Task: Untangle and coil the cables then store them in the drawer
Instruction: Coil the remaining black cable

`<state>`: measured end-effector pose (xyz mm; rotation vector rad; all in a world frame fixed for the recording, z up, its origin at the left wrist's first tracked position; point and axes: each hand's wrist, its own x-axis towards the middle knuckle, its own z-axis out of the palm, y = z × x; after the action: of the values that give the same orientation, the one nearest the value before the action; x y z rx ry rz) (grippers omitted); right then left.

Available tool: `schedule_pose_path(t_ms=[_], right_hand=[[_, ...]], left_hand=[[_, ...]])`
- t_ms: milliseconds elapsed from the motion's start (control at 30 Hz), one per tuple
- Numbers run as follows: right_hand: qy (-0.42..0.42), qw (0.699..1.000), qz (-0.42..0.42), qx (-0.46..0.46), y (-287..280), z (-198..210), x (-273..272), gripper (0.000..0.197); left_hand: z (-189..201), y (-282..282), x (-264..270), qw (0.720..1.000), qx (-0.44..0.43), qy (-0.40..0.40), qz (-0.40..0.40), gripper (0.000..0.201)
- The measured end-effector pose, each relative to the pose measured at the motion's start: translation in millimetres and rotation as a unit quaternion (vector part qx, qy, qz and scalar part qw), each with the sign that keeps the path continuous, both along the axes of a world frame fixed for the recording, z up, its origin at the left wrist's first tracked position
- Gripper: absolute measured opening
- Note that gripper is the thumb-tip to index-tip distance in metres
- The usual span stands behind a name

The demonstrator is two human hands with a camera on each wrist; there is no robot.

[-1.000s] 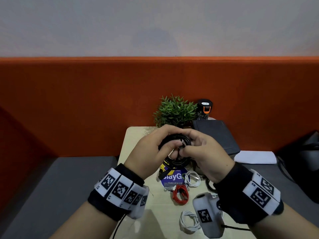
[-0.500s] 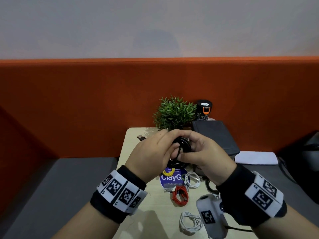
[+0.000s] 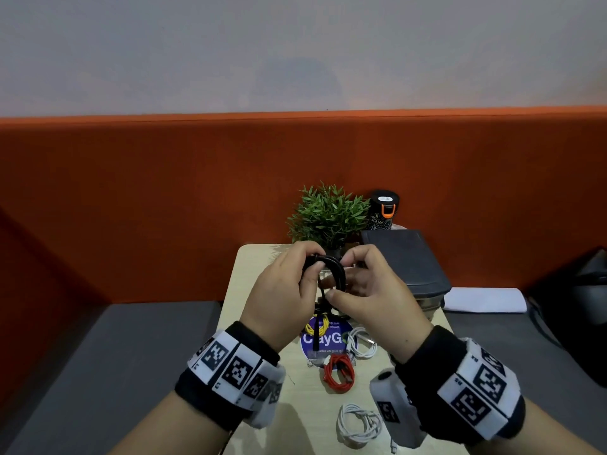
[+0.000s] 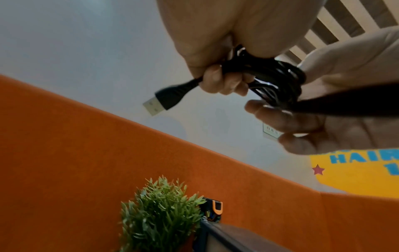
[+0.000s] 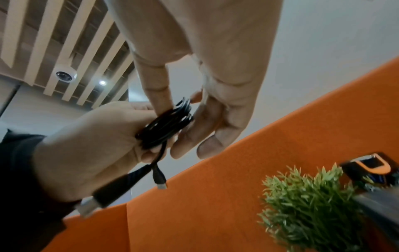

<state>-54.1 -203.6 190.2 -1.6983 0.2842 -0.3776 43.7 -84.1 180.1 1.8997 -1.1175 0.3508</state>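
Observation:
I hold a coiled black cable point(image 3: 335, 270) in the air over the small table point(image 3: 259, 323). My left hand point(image 3: 282, 290) grips one side of the coil point(image 4: 274, 78), and the cable's USB plug point(image 4: 155, 104) sticks out past the fingers. My right hand point(image 3: 368, 290) pinches the other side of the coil point(image 5: 170, 122) between thumb and fingers. A short tail with a small plug point(image 5: 161, 180) hangs below the coil. On the table lie coiled yellow point(image 3: 317, 326), red point(image 3: 338, 372) and two white cables point(image 3: 363, 344), point(image 3: 358, 421).
A green plant point(image 3: 328, 215) and a black bottle point(image 3: 384, 208) stand at the table's far edge. A dark box point(image 3: 404, 261) sits at the right. A blue round sticker point(image 3: 325, 339) marks the tabletop. Grey bench seats flank the table, with a black bag point(image 3: 578, 307) at the right.
The coil has turned from face-on to edge-on between my hands. Both hands have shifted slightly toward the plant, and the left fingers have closed tighter round the coil.

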Motion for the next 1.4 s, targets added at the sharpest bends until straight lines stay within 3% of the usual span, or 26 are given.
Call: schedule_pose_path(t_ms=[267, 533, 667, 800, 867, 933, 1033, 1133, 1300, 1400], right_hand=[[-0.042, 0.979, 0.027, 0.198, -3.5, -3.2, 0.7, 0.047], [-0.071, 0.988, 0.045, 0.130, -11.0, -3.6, -3.5, 0.051], [-0.071, 0.992, 0.054, 0.083, -18.3, 0.3, -4.7, 0.041], [-0.072, 0.969, 0.087, 0.218, -17.2, -9.4, -1.9, 0.044], [-0.081, 0.964, 0.076, 0.242, -16.5, -12.8, -0.8, 0.040], [-0.082, 0.975, 0.040, 0.203, -20.2, -11.3, -0.2, 0.029], [-0.051, 0.991, -0.019, 0.119, -29.4, -5.6, -3.5, 0.029], [-0.005, 0.999, -0.044, 0.022, -24.7, -1.2, -9.4, 0.012], [0.011, 0.974, -0.106, -0.199, -7.9, -3.0, -8.5, 0.017], [0.016, 0.983, -0.100, -0.151, -14.8, 4.6, -8.4, 0.021]], left_hand=[[0.2, -4.7, -12.1, 0.986, -0.065, 0.142, -0.052, 0.021], [1.1, -2.6, -10.9, 0.993, -0.044, 0.087, -0.073, 0.026], [2.5, -0.9, -7.9, 0.991, -0.017, 0.093, -0.099, 0.028], [1.7, -5.4, -7.1, 0.994, 0.004, 0.079, -0.079, 0.025], [0.9, -9.3, -6.4, 0.997, 0.020, 0.053, -0.055, 0.022], [-1.6, -10.0, -3.5, 0.999, 0.030, 0.031, -0.026, 0.020], [-5.1, -6.0, 1.9, 0.999, 0.031, 0.019, 0.010, 0.018], [-4.3, -5.6, 0.6, 0.999, 0.024, 0.012, 0.024, 0.018], [-5.5, -12.2, -5.6, 1.000, 0.011, 0.013, 0.017, 0.020], [-4.8, -13.0, -3.5, 1.000, 0.021, -0.004, 0.010, 0.021]])
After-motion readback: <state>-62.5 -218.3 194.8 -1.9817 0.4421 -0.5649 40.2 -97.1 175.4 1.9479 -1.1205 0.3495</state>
